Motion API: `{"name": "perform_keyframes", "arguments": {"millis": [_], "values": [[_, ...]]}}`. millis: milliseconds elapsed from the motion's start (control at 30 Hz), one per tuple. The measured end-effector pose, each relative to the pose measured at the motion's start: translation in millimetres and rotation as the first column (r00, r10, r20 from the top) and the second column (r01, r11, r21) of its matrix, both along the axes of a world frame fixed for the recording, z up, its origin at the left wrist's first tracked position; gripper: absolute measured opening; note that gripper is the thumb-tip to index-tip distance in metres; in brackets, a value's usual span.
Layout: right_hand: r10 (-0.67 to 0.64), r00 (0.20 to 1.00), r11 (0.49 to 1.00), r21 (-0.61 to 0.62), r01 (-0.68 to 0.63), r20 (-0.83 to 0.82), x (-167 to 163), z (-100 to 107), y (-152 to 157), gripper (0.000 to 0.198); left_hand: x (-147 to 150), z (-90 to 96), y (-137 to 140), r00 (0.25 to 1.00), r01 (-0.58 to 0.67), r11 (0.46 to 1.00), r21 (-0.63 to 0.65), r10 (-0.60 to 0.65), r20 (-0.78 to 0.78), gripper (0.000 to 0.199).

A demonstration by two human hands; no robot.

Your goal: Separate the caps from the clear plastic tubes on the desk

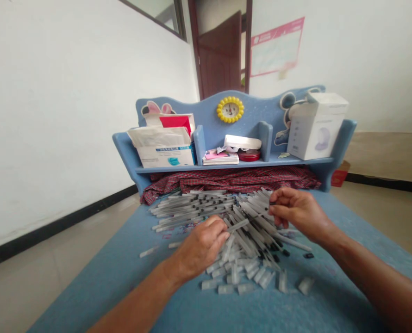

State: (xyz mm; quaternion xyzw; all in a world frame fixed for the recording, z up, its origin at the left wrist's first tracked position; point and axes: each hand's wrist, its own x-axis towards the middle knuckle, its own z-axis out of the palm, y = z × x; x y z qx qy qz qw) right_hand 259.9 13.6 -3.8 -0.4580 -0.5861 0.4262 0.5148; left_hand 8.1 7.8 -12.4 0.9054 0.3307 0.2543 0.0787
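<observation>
My left hand (203, 243) pinches a translucent tube (239, 225) over the pen pile (252, 233), my right hand (298, 212) a small black piece (271, 203) at its right, with clear caps (260, 274) along its near side.

Bare forearms (141, 293) angled inward, left hand (204, 243) curled, right hand (298, 212) pinching

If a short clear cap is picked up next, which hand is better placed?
Probably the left hand: it is closer to the short clear caps, though holding a clear tube. The right hand is farther away, pinching a small dark piece.
</observation>
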Motion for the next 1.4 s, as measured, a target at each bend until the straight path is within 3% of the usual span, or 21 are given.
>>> {"name": "perform_keyframes", "arguments": {"millis": [67,200,300,367,433,500,600,767,967,1167,1400], "values": [[-0.162,0.987,0.982,0.096,0.16,0.012,14,6,6,0.022,-5,4.1,6,0.997,-0.073,0.997,0.015,0.073,0.003,0.016],[-0.424,0.897,0.878,0.296,0.375,0.123,31,12,8,0.016,-11,8.8,16,0.97,-0.242,0.97,0.032,0.242,0.006,0.017],[-0.564,0.765,0.781,0.501,0.373,0.31,28,13,0,0.011,-11,7.9,19,0.94,-0.336,0.939,-0.072,0.339,0.04,0.018],[-0.584,0.66,0.767,0.588,0.257,0.474,22,15,-8,0.008,-9,6.9,18,0.928,-0.353,0.92,-0.173,0.367,0.063,0.018],[-0.508,0.574,0.826,0.553,0.112,0.642,16,17,-16,0.009,-7,6.5,15,0.923,-0.351,0.902,-0.25,0.379,0.072,0.017],[-0.356,0.517,0.908,0.419,-0.004,0.778,12,20,-20,0.01,-4,6.5,13,0.922,-0.344,0.892,-0.294,0.38,0.075,0.017],[-0.185,0.461,0.969,0.24,-0.065,0.868,9,21,-21,0.012,-1,6.3,9,0.925,-0.328,0.89,-0.317,0.371,0.084,0.016],[-0.153,0.374,0.986,0.164,0.004,0.915,10,17,-15,0.016,1,5.7,6,0.938,-0.293,0.908,-0.3,0.333,0.091,0.016],[-0.045,0.274,0.998,0.055,-0.029,0.961,17,13,-9,0.015,4,8.6,-1,0.963,-0.234,0.942,-0.242,0.26,0.078,0.016],[0.045,0.271,0.997,-0.025,-0.078,0.962,23,9,-4,0.012,5,6.1,-2,0.975,-0.203,0.959,-0.199,0.216,0.05,0.017],[0.065,0.205,0.997,-0.055,-0.052,0.977,20,2,1,0.012,7,4.4,-4,0.986,-0.151,0.969,-0.198,0.162,0.04,0.018]]}}
